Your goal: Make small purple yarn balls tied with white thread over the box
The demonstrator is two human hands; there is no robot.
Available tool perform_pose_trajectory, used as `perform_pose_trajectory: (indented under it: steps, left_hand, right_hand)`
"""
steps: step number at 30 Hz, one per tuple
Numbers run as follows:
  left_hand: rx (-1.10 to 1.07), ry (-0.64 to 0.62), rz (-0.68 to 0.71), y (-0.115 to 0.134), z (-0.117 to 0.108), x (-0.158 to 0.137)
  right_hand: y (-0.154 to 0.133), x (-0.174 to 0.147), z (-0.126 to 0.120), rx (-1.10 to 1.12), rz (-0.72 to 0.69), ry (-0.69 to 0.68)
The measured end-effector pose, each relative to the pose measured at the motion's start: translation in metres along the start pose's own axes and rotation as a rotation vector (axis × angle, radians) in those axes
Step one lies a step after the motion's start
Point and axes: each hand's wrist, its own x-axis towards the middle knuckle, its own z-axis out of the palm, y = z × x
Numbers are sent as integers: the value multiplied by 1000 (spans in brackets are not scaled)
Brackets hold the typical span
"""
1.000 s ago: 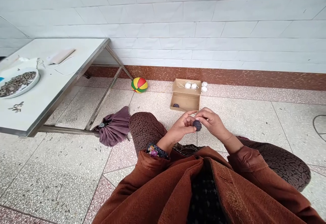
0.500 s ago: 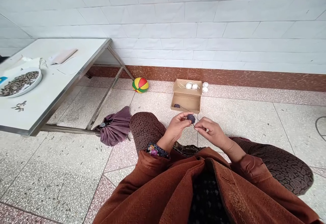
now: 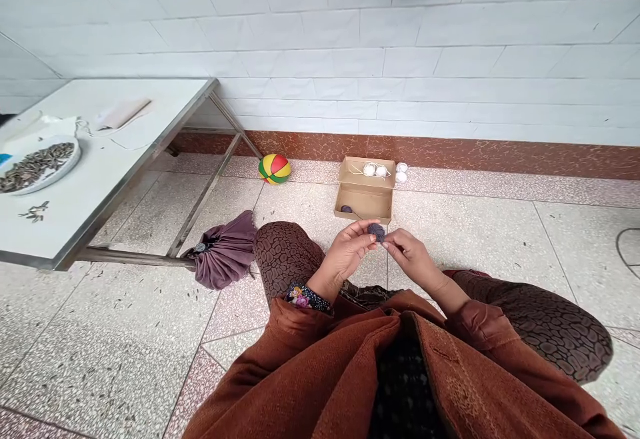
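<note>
Ball [image 3: 376, 231] pinched by my left hand [image 3: 349, 247], right hand [image 3: 414, 259] pressing fingertips together at its edge: likely winding, next wrap needs tension.

This looked like a home: a colourful toy ball [image 3: 275, 168] sat on the speckled floor [image 3: 475, 232] beside a white tiled wall [image 3: 310, 66], and a metal-framed table [image 3: 100, 179] held a plate [image 3: 77, 154] of what looked like seeds [image 3: 43, 162], with husk-like bits [image 3: 36, 212] scattered beside it and across the floor.
</note>
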Motion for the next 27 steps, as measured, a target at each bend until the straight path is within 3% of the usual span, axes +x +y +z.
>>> perform_pose_trajectory:
  steps: [6, 11, 17, 21, 27]
  left_hand:
    - [50, 94, 3, -3, -1, 1]
    - [222, -78, 0, -6, 0, -4]
    - [119, -220, -72, -2, 2, -10]
    - [4, -122, -74, 1, 2, -8]
    - [-38, 89, -10, 1, -3, 0]
  right_hand:
    - [-20, -5, -11, -26, -151, -119]
    - [-23, 16, -24, 11, -147, -20]
    - [-9, 18, -8, 75, 38, 122]
    - [-4, 2, 3, 61, 116, 98]
    - [-13, -14, -6, 7, -42, -30]
